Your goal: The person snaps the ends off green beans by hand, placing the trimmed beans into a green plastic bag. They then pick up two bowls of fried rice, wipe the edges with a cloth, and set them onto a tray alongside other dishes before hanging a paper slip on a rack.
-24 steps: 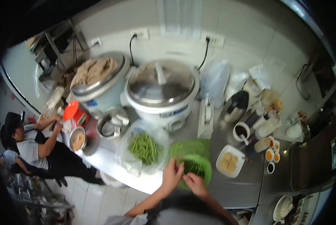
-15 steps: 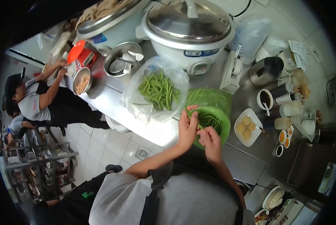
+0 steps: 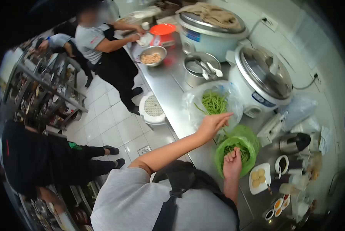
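My left hand (image 3: 213,127) is over the near edge of a clear plastic bag (image 3: 236,104) of green beans (image 3: 214,102). Its fingers are stretched out, and no bean shows clearly in them. Below it, my right hand (image 3: 232,163) hangs above the mouth of a green plastic bag (image 3: 253,144), which holds more long green beans (image 3: 242,154). The right fingers are curled in toward the thumb; what they hold, if anything, I cannot make out. Both bags stand side by side on the steel counter (image 3: 172,96).
Behind the bags are two big rice cookers (image 3: 253,82) and a steel pot (image 3: 191,79) with utensils. A white dish (image 3: 261,184) of round yellow pieces lies to the right, near sauce bowls. A co-worker (image 3: 103,50) stands at the far counter by a metal bowl (image 3: 157,51); a white stool (image 3: 151,107) is on the floor.
My hands, together at a bean before, have moved apart: the left toward the clear bag, the right staying over the green bag. The view has turned left, showing more floor and people.
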The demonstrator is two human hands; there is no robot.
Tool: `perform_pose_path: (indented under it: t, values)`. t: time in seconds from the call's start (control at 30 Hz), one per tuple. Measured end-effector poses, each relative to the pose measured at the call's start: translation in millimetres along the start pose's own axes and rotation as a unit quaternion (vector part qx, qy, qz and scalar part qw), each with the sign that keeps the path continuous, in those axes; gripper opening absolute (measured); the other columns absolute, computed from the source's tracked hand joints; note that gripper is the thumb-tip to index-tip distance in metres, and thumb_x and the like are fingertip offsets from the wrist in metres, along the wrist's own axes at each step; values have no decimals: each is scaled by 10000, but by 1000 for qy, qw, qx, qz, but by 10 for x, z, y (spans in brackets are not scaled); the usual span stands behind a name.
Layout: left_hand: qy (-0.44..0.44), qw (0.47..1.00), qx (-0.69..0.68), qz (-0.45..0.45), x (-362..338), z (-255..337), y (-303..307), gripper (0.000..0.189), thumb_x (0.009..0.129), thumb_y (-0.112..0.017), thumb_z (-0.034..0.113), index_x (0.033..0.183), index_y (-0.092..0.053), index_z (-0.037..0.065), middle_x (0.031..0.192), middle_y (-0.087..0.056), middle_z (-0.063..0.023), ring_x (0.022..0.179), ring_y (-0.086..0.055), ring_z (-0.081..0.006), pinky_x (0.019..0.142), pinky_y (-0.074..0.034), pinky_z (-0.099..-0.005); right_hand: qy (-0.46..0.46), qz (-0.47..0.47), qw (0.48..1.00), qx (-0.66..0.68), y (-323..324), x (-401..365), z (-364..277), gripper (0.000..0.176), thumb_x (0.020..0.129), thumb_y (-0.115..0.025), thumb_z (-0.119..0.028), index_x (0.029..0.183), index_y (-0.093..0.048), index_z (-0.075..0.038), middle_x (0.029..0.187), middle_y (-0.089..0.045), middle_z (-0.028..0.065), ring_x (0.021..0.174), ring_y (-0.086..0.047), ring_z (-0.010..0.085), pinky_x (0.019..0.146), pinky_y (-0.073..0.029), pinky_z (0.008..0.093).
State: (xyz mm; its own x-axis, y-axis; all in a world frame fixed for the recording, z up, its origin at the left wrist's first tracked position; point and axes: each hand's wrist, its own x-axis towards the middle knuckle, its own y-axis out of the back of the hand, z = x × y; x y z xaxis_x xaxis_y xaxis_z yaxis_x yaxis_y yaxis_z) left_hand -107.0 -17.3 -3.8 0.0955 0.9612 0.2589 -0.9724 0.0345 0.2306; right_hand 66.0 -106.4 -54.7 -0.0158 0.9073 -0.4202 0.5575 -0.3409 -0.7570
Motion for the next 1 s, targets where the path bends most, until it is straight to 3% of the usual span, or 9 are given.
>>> perform_pose_path:
  t: [0.13, 0.23, 0.53, 0.57, 0.63, 0.7, 0.87, 0.97, 1.0]
  values:
    - [-240, 941, 218, -101, -79, 5, -150, 355, 819, -549, 103, 1167, -580, 41, 944, -640, -173, 898, -618, -305, 811, -481, -398, 4, -42, 992, -115, 50, 105, -36, 167, 960, -492, -236, 924, -533, -77, 674, -406, -37, 563, -333, 62, 531, -304, 216]
    - [-56, 952, 161, -256, -354, 27, -387, 336, 832, -520, 93, 1157, -565, 24, 989, -630, -188, 925, -592, -350, 815, -462, -424, 12, -79, 988, -131, -1, 120, -151, 171, 960, -492, -246, 926, -530, -83, 678, -412, -38, 562, -343, 58, 530, -313, 217]
    - [121, 992, -31, -16, -514, -21, -620, 348, 893, -431, 112, 1210, -559, 43, 683, -578, -56, 566, -501, -135, 541, -442, -285, -49, -78, 995, -39, 299, 80, -309, 170, 947, -493, -245, 846, -494, -108, 650, -378, -30, 541, -332, 72, 523, -315, 229]
    - [-5, 999, 15, 42, -410, -239, -592, 363, 887, -432, 101, 1224, -552, 41, 678, -580, -58, 518, -495, -130, 499, -432, -284, -53, -64, 996, -30, 337, 67, -291, 176, 933, -507, -250, 826, -494, -111, 658, -398, -26, 544, -333, 76, 528, -315, 238]
    - [144, 989, 14, 14, -207, 46, -293, 366, 881, -482, 108, 1234, -531, 27, 854, -613, -127, 745, -584, -198, 697, -481, -327, -74, -59, 996, 3, 435, 42, -290, 200, 918, -511, -265, 793, -460, -118, 664, -392, -20, 547, -333, 86, 532, -316, 251]
    - [-78, 942, 288, 152, -120, -212, -193, 431, 851, -590, 158, 1251, -498, 26, 1096, -549, -202, 993, -545, -305, 869, -436, -376, -88, -46, 995, 10, 472, -12, -316, 207, 916, -506, -266, 784, -448, -118, 671, -393, -14, 551, -336, 92, 539, -323, 257]
    - [8, 810, 450, 376, -390, -212, 215, 699, 728, -753, 249, 1283, -418, -12, 1269, -400, -275, 1120, -465, -391, 905, -414, -452, -46, -17, 995, -90, 465, -28, -420, 164, 913, -499, -241, 857, -505, -86, 694, -425, -4, 556, -350, 85, 542, -332, 244]
    - [359, 888, -90, 273, -267, -655, 489, 769, 699, -770, 202, 1312, -377, -45, 1259, -417, -256, 1040, -534, -327, 767, -489, -402, -21, -29, 983, -181, 443, -55, -509, 177, 914, -498, -216, 936, -544, -47, 703, -439, -3, 554, -351, 73, 533, -330, 230]
    - [318, 918, -94, 217, -227, -673, 587, 802, 701, -766, 179, 1339, -338, -49, 1242, -434, -242, 974, -563, -287, 695, -501, -370, -14, -34, 977, -211, 402, -30, -536, 183, 913, -497, -205, 959, -550, -35, 702, -438, -4, 549, -344, 69, 527, -326, 226]
